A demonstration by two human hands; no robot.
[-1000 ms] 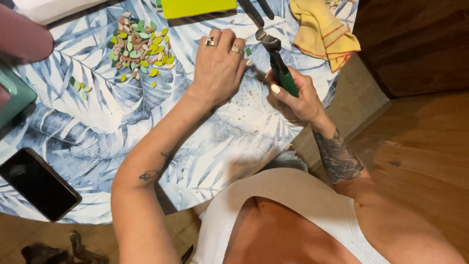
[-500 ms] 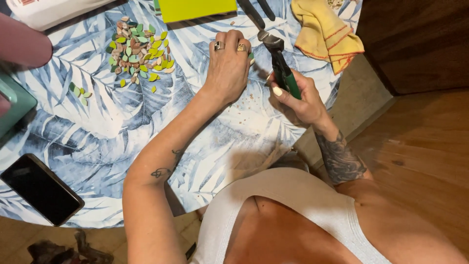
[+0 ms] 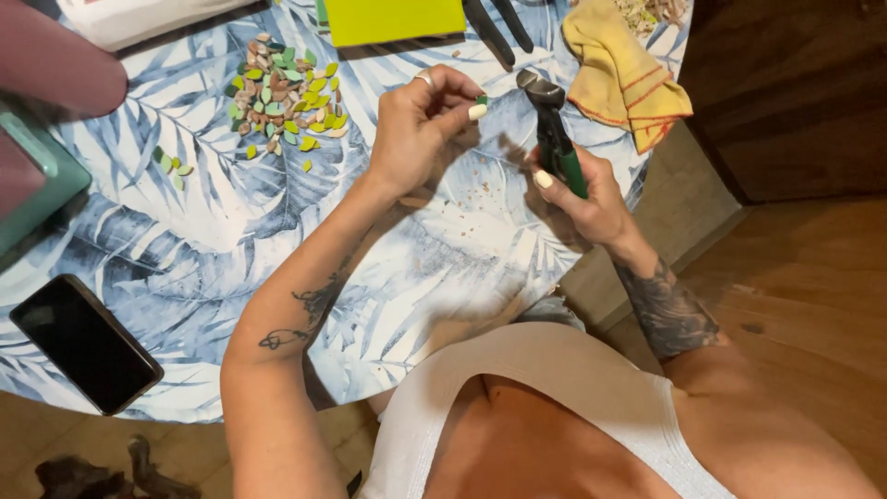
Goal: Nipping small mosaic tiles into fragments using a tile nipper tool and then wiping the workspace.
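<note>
My left hand (image 3: 418, 129) is raised over the leaf-print tablecloth (image 3: 185, 231) and pinches a tiny green tile piece (image 3: 480, 99) between thumb and fingertips. My right hand (image 3: 584, 189) grips the green handles of a pair of tile nippers (image 3: 552, 129), whose metal jaws point up toward the piece, a short gap away. A heap of small leaf-shaped tile pieces (image 3: 282, 97), green, yellow, pink and brown, lies to the left of my left hand.
A black phone (image 3: 85, 342) lies near the table's front edge. A yellow cloth (image 3: 621, 69) sits at the right rim, a lime-green sheet (image 3: 393, 18) and dark tool handles (image 3: 499, 28) at the back, a teal box (image 3: 37, 185) at the left. Small crumbs are scattered under my hands.
My left hand has lifted off the table and turned, now pinching a small green piece. The nippers in my right hand have shifted slightly nearer to it.
</note>
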